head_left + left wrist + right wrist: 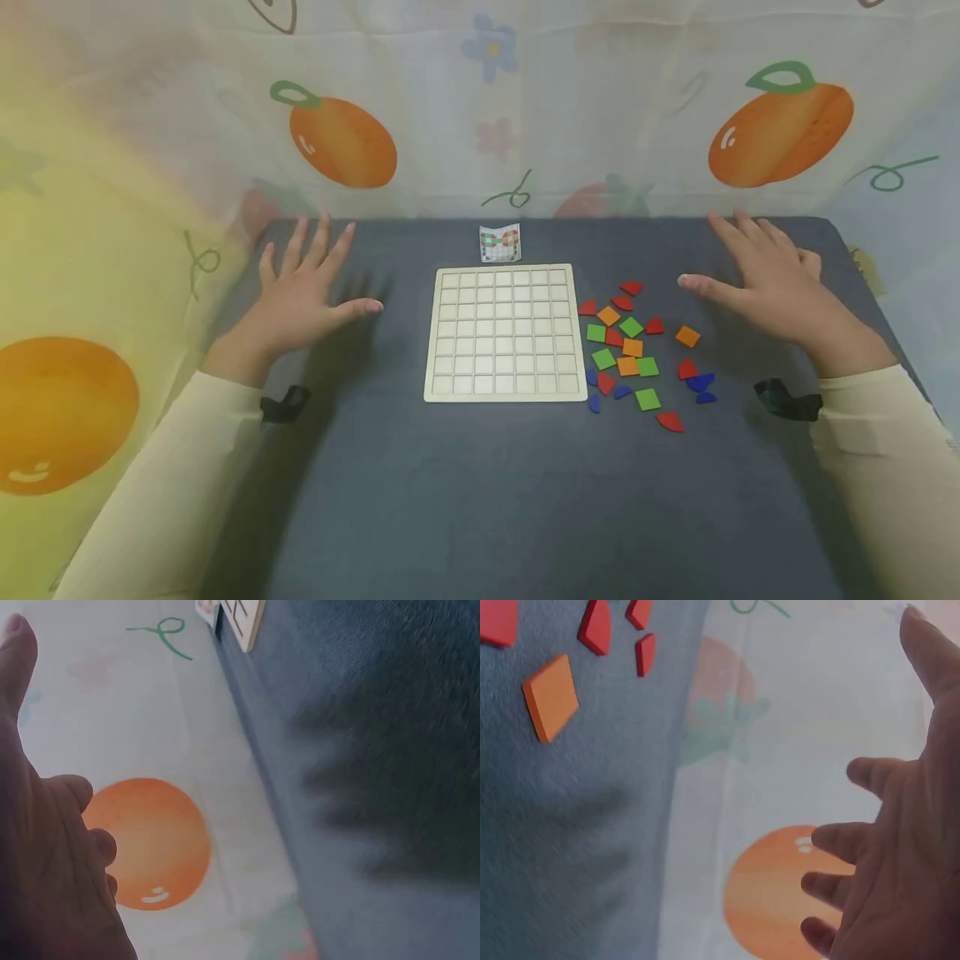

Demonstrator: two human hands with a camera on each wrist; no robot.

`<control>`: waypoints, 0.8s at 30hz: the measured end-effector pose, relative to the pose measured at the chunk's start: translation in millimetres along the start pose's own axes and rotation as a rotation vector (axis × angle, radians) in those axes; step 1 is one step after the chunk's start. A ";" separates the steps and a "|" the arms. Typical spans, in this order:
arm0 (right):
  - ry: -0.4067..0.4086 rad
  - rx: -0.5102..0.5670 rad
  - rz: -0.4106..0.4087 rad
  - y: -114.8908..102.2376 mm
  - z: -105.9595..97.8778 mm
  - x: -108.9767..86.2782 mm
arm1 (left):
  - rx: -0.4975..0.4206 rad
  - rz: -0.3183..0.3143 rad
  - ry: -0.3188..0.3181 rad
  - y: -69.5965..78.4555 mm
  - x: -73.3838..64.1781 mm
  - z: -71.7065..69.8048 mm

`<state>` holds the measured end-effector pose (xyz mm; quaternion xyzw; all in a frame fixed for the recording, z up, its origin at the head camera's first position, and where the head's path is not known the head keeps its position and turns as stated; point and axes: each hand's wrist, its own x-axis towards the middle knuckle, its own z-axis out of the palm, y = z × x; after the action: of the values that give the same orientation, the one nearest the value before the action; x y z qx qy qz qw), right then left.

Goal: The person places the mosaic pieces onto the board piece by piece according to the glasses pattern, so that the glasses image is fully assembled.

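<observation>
Both hands hover over the dark table with fingers spread and nothing held. My left hand [300,292] is to the left of a pale wooden grid board [504,333], whose square cells hold no pieces. On the other side, my right hand [776,283] is up and to the right of a scatter of flat coloured pieces. Among these are green squares [648,399], orange squares [687,336], red quarter-circles [671,422] and blue half-circles [701,382]. In the right wrist view an orange square [551,699] lies below the spread fingers.
Behind the board stands a small card [500,243] printed with a coloured grid pattern. A curtain [420,100] with fruit prints hangs along the table's back edge and left side. The grey tabletop [465,492] extends in front of the board.
</observation>
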<state>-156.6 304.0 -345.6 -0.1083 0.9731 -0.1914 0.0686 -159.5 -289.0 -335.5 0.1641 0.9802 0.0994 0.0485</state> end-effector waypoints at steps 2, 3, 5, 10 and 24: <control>0.017 0.035 -0.013 1.9 6.1 4.0 | -0.040 0.006 0.002 -2.4 0.4 9.2; 0.027 0.058 -0.019 2.9 9.2 5.7 | -0.063 0.008 0.003 -2.7 0.6 13.7; 0.044 0.113 -0.028 5.5 15.5 8.6 | -0.108 0.016 0.006 -2.7 1.0 22.9; 0.079 0.316 -0.041 12.1 31.6 12.8 | -0.215 0.039 0.016 -0.3 2.7 47.1; 0.148 0.645 0.012 13.9 84.0 35.2 | -0.576 0.164 0.048 4.9 28.7 134.6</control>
<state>-178.5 278.2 -431.3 -0.0612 0.8652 -0.4969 0.0294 -167.7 -250.9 -467.5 0.2201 0.8960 0.3806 0.0618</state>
